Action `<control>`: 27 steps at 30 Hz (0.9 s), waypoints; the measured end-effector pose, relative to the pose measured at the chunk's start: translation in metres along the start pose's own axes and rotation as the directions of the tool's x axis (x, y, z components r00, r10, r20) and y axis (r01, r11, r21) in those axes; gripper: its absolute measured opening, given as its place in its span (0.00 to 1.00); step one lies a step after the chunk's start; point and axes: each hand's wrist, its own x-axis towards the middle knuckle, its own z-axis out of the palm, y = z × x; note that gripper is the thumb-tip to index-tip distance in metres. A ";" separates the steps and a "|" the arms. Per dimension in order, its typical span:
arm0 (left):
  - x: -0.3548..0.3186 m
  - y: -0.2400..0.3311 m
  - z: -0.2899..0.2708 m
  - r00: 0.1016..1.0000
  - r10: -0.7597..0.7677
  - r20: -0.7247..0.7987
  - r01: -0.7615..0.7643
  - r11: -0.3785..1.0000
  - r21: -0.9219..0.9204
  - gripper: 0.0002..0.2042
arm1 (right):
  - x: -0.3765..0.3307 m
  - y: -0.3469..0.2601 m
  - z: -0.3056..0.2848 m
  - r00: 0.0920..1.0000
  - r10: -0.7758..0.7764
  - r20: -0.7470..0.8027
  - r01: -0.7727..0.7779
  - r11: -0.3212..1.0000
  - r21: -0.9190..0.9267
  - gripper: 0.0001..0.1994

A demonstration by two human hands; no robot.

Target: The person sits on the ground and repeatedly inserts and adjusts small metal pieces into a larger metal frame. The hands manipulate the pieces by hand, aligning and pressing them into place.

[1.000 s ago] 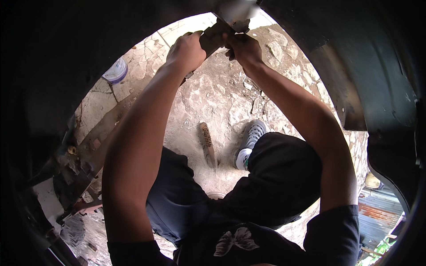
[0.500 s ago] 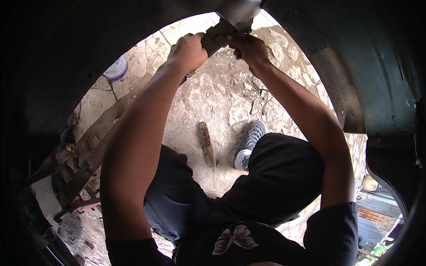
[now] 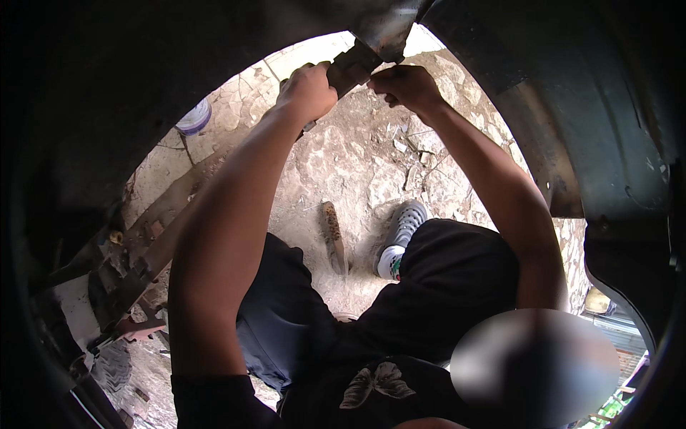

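My left hand [image 3: 309,93] is wrapped round a dark, blocky metal bar [image 3: 351,68] that slants up to the right. The bar's upper end reaches a greyish metal bracket [image 3: 388,28] at the top. At the bar's right side is my right hand [image 3: 406,89], its fingers curled and the thumb and forefinger pinched close to the bar. Whatever lies between those fingertips is too small or hidden to make out. The bar's lower end shows just below my left hand.
Dark curved panels [image 3: 607,157] surround the opening overhead and at both sides. A narrow object with a speckled handle [image 3: 332,225] lies on the stony ground beside my grey shoe [image 3: 406,227]. Farther left are a white-and-purple container [image 3: 194,118] and rusty metal beams [image 3: 150,257].
The bar, the bracket and my hands appear slightly lower in the picture. My right hand has drawn a little away from the bracket, fingers still curled. My left hand keeps its hold.
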 end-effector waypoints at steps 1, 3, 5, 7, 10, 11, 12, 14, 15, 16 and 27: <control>-0.001 0.001 0.000 1.000 -0.006 0.007 0.006 1.000 0.008 0.24 | -0.003 0.002 -0.004 1.000 0.001 0.000 -0.001 0.999 0.048 0.14; 0.000 -0.001 0.003 1.000 0.004 -0.014 -0.004 1.000 0.005 0.24 | -0.006 0.011 -0.009 1.000 -0.004 0.004 0.003 0.991 0.134 0.14; -0.002 -0.003 0.003 0.998 0.039 -0.058 -0.039 0.999 -0.007 0.23 | -0.002 0.018 -0.007 0.998 -0.032 -0.053 0.045 0.962 0.271 0.14; -0.003 -0.004 0.001 1.000 0.020 -0.022 -0.020 1.000 -0.002 0.24 | 0.003 0.023 -0.004 0.991 -0.070 -0.113 0.110 0.909 0.403 0.14; -0.005 -0.011 0.001 1.000 0.013 0.011 -0.013 1.000 -0.003 0.27 | 0.005 0.023 0.011 0.992 -0.053 -0.115 0.088 0.943 0.321 0.17; -0.004 -0.014 -0.001 1.000 0.010 0.010 -0.010 1.000 -0.005 0.28 | 0.008 0.022 0.013 0.993 -0.057 -0.099 0.080 0.965 0.251 0.17; -0.005 -0.017 -0.001 1.000 0.016 0.024 -0.016 1.000 -0.004 0.29 | 0.007 0.021 0.012 0.987 -0.121 -0.105 0.138 0.973 0.184 0.12; -0.005 -0.018 0.003 1.000 0.018 -0.013 -0.018 1.000 0.001 0.29 | -0.004 0.011 -0.007 0.992 -0.112 0.058 0.118 0.986 -0.115 0.11; -0.006 -0.020 0.006 0.999 0.017 -0.031 -0.017 1.000 0.003 0.29 | -0.010 0.005 -0.014 0.987 -0.088 0.138 0.123 0.957 -0.263 0.11; -0.006 -0.024 0.006 0.998 0.028 -0.056 -0.029 1.000 -0.007 0.29 | -0.002 0.016 -0.013 0.993 -0.096 0.073 0.104 0.989 -0.107 0.11; -0.001 -0.008 0.003 0.999 -0.026 0.037 0.027 1.000 -0.015 0.23 | 0.003 -0.005 0.027 0.995 0.049 -0.090 -0.039 0.994 0.101 0.18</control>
